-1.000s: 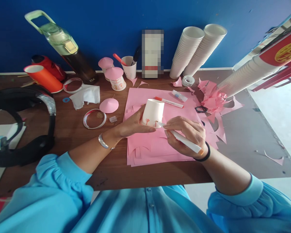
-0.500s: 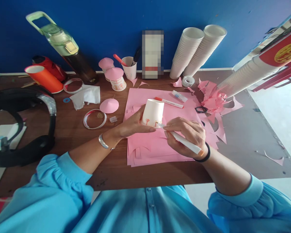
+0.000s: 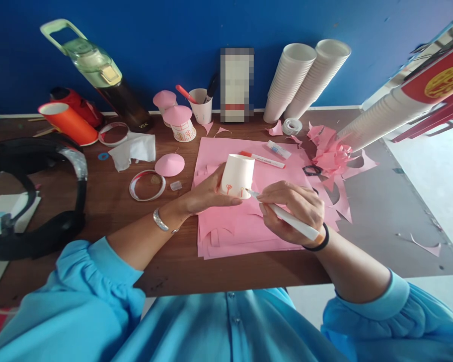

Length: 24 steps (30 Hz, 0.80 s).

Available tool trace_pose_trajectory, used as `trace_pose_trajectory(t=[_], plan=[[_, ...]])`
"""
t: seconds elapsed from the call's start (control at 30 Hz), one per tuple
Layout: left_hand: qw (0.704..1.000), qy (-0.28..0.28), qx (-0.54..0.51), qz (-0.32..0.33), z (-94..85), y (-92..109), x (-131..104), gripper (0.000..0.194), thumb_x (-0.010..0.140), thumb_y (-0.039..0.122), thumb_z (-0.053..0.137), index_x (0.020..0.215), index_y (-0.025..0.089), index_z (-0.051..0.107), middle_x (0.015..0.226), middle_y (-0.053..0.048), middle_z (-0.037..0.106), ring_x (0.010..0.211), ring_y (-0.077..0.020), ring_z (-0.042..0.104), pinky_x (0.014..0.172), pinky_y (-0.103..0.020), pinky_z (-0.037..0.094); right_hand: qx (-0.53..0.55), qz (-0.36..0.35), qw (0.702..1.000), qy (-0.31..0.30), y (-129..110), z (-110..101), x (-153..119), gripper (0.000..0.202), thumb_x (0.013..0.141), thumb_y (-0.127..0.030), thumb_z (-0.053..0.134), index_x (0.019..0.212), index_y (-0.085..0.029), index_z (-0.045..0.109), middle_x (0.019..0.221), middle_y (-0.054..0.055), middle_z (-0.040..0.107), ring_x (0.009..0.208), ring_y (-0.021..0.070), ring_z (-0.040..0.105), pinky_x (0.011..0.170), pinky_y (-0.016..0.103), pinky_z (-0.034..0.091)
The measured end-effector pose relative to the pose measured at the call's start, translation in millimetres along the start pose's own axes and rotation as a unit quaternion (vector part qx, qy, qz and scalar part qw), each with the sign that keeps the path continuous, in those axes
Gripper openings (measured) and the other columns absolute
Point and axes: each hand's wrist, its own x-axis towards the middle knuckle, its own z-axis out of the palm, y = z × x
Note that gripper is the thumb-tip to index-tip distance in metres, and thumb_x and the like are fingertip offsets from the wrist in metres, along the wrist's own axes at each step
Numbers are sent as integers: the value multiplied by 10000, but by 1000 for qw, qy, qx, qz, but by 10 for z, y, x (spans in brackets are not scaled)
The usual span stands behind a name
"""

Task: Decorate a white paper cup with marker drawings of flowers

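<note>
My left hand [image 3: 210, 193] grips a white paper cup [image 3: 238, 173] that is held upside down above pink paper sheets [image 3: 219, 236]. Small red-orange flower drawings run along the cup's lower edge. In my right hand [image 3: 296, 208] is a white marker [image 3: 292, 221] with an orange end, its tip close to the cup's lower right side; whether it touches I cannot tell. Behind the cup a red-and-white marker [image 3: 268, 160] and a glue stick [image 3: 279, 149] lie on the sheets. Left of my hands rests a pink paper cone [image 3: 169, 164].
Two cup stacks [image 3: 289, 80] lean against the blue wall. Pink-roofed cups [image 3: 183, 128], a cup of pens [image 3: 202, 108] and a phone [image 3: 237, 85] stand at the back. A tall bottle [image 3: 113, 85] and black headphones [image 3: 75, 176] are left; paper scraps [image 3: 332, 151] lie right.
The marker in my right hand has shifted slightly right and its tip a little up along the cup. The left hand and cup have stayed nearly still.
</note>
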Motion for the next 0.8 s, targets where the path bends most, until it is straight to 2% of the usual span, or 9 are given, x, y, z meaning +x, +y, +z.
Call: trace_pose_trajectory(t=[0.17,0.4,0.57,0.7,0.8], plan=[[1000,1,-4,8,14,6,1,870,730,383,951,1486,288,532,1359,-120,636,1200,-312,622,942,-429,533,0,-12,1000,-5,-4,14,-1,159,926,-66,641,1003,-205,646,800,23,736,683,144,747,598,241,622],[1000,5,0,4,25,16,5,838,713,395,958,1442,291,558,1321,-107,627,1190,-312,617,943,-437,539,11,-12,1000,1,6,41,-21,162,924,-63,639,1008,-201,653,786,21,732,671,151,743,582,254,613],[1000,6,3,1,34,37,4,899,712,404,956,1487,289,514,1325,-115,619,1151,-295,627,921,-426,545,9,-10,1000,0,6,40,-20,170,926,-67,637,1019,-209,651,795,16,734,669,148,740,575,255,616],[1000,1,-1,4,38,49,0,877,722,401,948,1478,295,518,1341,-117,620,1205,-322,624,941,-437,546,3,-9,1000,-2,4,29,-17,172,921,-64,644,1016,-208,648,799,18,735,675,148,746,584,250,620],[1000,0,0,4,38,48,2,856,723,393,949,1459,292,524,1306,-108,631,1162,-301,633,925,-426,546,2,-12,1000,-8,3,29,-16,174,921,-64,641,1019,-208,648,798,17,735,674,149,745,582,253,617]])
